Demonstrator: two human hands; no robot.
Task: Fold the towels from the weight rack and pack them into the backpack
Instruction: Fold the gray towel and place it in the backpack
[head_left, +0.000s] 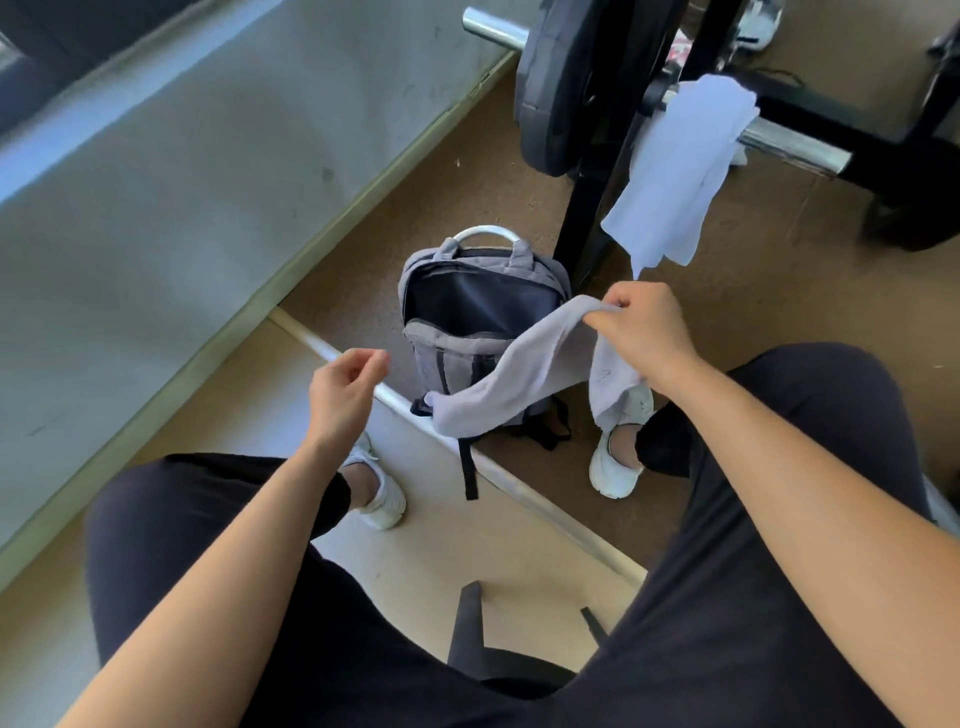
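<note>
Centrally, the right hand (641, 332) pinches a limp grey cloth towel (524, 369), which sags across the front of the open grey fabric backpack (480, 306) on the brown floor. Left of centre, the left hand (345, 387) hovers empty, fingers loosely curled. At upper right, a white towel (675, 171) drapes over a chrome bar (789, 145).

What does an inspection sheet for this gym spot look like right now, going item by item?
Surface: brown floor with a pale mat edged by a metal strip.
Job's things: grey towel hanging unfolded from the right hand; white towel draped over the barbell; backpack upright, main compartment unzipped.
Clutter: nothing seen.
Grippers: right hand pinching the grey towel's end; left hand free, fingers loosely curled.
Cables: nothing seen.
Surroundings: weight plate on the rack, grey wall at left.
</note>
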